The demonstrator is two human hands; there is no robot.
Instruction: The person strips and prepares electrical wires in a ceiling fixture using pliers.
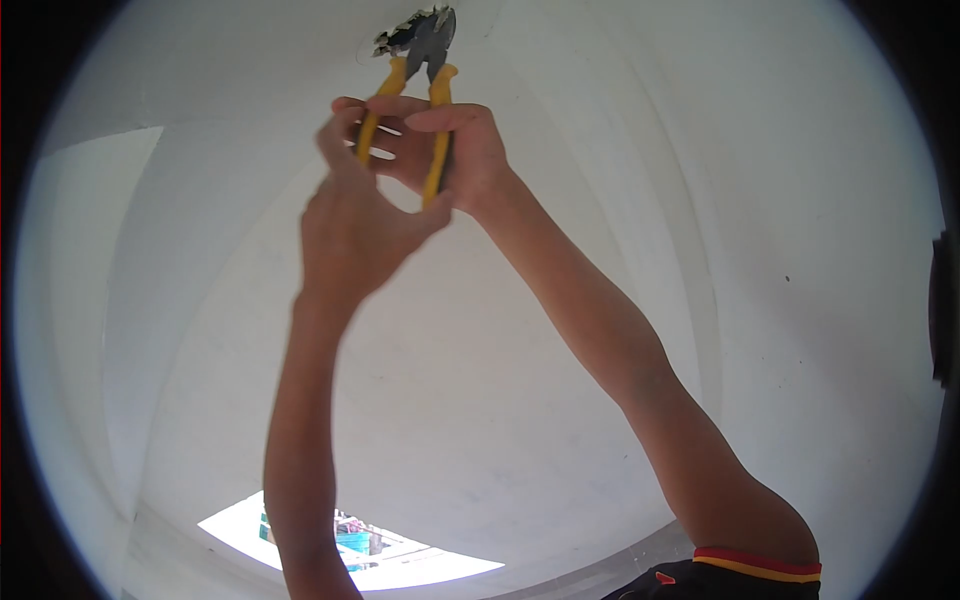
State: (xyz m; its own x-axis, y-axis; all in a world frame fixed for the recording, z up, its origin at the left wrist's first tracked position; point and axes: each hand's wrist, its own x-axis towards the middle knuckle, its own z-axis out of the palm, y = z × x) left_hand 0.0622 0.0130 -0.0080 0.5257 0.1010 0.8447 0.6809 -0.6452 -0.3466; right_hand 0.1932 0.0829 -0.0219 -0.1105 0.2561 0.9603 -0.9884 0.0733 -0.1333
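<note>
We observe both bare hands raised on one pair of pliers, its head up at a ragged, dark-edged hole in a pale surface. The yellow handles point downward and stand spread apart. Whether the tips touch the broken edge, we cannot tell.

Left hand: closed around the handles, fingers at the left one, thumb against the lower end of the right one. Right hand: clamped on the same handles from the other side, thumb across the upper part of the right one, fingers reaching behind toward the left one. The two hands lie close together, partly overlapping in our view; we cannot tell whether they touch.

Surroundings: we note a black sleeve with red and yellow trim at lower right. At lower left, behind the left forearm, is a bright opening, with something blue seen through it. A dark object, too cut off to identify, sits at the right edge.
</note>
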